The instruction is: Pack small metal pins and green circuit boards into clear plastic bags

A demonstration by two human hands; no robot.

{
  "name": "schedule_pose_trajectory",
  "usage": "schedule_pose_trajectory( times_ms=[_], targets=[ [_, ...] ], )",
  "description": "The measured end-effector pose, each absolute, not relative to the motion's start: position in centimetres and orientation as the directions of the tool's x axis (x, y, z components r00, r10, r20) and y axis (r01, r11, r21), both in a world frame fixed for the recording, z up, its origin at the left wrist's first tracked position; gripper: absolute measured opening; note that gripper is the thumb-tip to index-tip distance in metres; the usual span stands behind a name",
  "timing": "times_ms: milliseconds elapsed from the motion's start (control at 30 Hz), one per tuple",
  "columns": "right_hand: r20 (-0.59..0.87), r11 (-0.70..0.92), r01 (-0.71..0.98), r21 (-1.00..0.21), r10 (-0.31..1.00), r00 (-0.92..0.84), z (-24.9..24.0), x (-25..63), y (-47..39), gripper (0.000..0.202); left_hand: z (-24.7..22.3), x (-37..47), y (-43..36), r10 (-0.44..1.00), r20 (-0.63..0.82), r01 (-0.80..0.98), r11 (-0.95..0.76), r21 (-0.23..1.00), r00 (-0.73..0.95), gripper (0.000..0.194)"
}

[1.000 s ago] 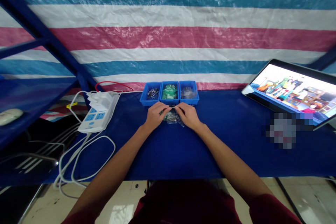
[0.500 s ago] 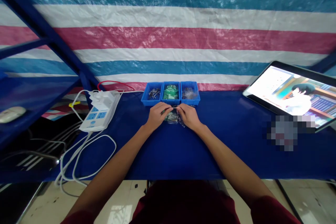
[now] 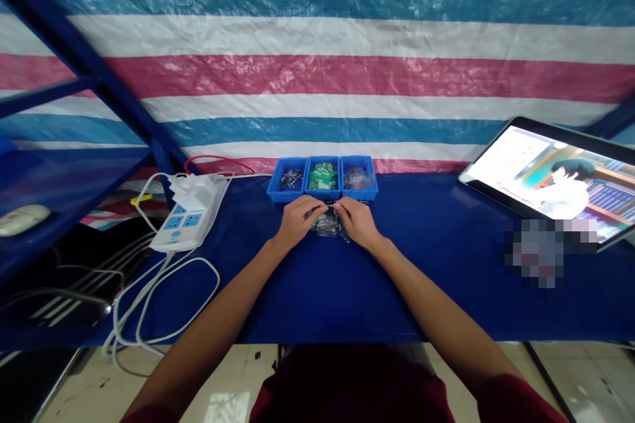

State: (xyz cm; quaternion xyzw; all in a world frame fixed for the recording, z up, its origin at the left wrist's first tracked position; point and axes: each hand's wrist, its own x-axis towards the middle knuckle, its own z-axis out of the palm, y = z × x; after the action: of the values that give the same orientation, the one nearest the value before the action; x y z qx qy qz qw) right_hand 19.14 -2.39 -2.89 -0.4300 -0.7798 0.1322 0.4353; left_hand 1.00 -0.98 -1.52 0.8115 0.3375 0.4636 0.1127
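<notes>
My left hand (image 3: 299,219) and my right hand (image 3: 358,221) meet close together over the blue table, just in front of three small trays. The fingers of each are pinched together at the upper edge of a small clear plastic bag (image 3: 326,225), which shows between them. Something greenish and metallic glints in the bag, too small to make out. The left blue tray (image 3: 286,197) holds short dark metal pins (image 3: 292,178). Green packets (image 3: 323,176) fill the middle tray, and clear plastic bags (image 3: 358,178) lie in the right one.
A white power strip (image 3: 183,228) with plugs and looped white cables (image 3: 218,271) occupies the table's left side. On the right, a tablet (image 3: 550,175) leans back, with a blurred-out item (image 3: 536,254) before it. A striped tarp (image 3: 317,73) hangs behind; a mouse (image 3: 24,219) rests on the left shelf.
Both hands keep nearly the same pinch and place around the bag. The whole view has shifted slightly, with things sitting a little lower.
</notes>
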Motion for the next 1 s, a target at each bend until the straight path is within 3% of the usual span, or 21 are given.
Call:
schedule_pose_trajectory(
  times_ms=[300, 500, 633, 800, 1000],
  targets=[
    [0.533, 0.517, 0.622, -0.588, 0.826, -0.184, -2.50, 19.26, -2.50, 0.050, -1.23, 1.60, -1.31, 0.830, 0.498, 0.246, -0.552, 0.796, 0.251, 0.028],
    [0.560, 0.487, 0.642, -0.593, 0.822, -0.106, -2.30, 19.36, -2.48, 0.050, -1.11, 1.41, -1.21, 0.782, 0.557, 0.429, -0.621, 0.656, 0.280, 0.028],
    [0.561, 0.477, 0.638, -0.605, 0.823, -0.084, -2.32, 19.34, -2.44, 0.048, -1.44, 1.27, -0.99, 0.710, 0.624, 0.446, -0.698, 0.560, 0.327, 0.028],
    [0.570, 0.497, 0.615, -0.612, 0.817, -0.093, -2.36, 19.37, -2.44, 0.043, -1.82, 1.27, -1.07, 0.722, 0.649, 0.462, -0.673, 0.578, 0.240, 0.028],
    [0.591, 0.616, 0.498, -0.611, 0.773, -0.231, -2.58, 19.19, -2.55, 0.025, -1.79, 1.40, -1.33, 0.767, 0.620, 0.467, -0.614, 0.636, 0.165, 0.025]
  ],
)
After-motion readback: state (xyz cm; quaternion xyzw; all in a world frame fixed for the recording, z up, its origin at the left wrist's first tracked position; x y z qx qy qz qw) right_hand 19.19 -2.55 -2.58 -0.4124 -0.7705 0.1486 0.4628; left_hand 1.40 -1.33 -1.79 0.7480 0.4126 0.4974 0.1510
